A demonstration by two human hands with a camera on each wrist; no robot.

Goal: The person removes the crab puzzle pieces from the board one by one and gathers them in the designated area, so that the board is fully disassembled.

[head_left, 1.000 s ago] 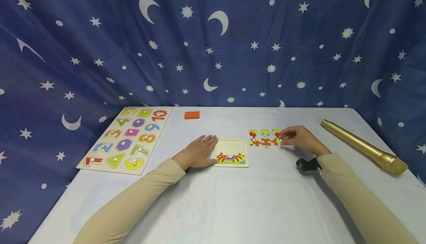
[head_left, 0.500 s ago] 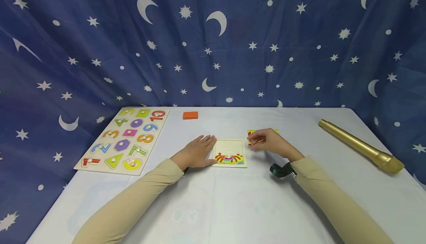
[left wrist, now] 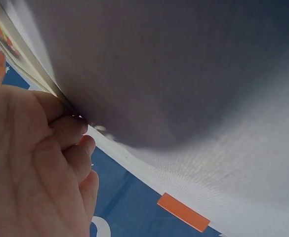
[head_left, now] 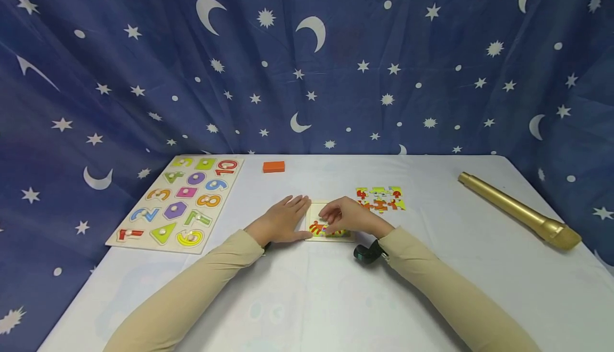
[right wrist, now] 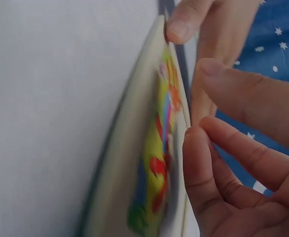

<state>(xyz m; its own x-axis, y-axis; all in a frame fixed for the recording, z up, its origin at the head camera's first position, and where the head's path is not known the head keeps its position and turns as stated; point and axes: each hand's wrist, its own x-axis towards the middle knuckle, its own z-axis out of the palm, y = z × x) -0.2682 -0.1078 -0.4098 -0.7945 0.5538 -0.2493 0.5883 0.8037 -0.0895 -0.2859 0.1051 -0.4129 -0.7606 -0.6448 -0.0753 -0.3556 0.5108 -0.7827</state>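
A small square wooden puzzle tray lies on the table, with a row of colourful pieces along its near side. At the tray's left edge rests my left hand, its fingers extended and thumb by the near corner. My right hand hovers over the tray, partly covering it. In the right wrist view, the thumb and the loosely bent fingers stand apart, with nothing visible between them. Several loose jigsaw pieces lie in two rows just right of the tray.
A number-and-shape peg board occupies the table's left side. Behind the tray sits an orange block. A gold microphone-shaped object lies at the right. A blue star-patterned curtain hangs along the back.
My right hand has moved left from the loose pieces to above the tray, uncovering those pieces again. The left hand stays at the tray's edge.
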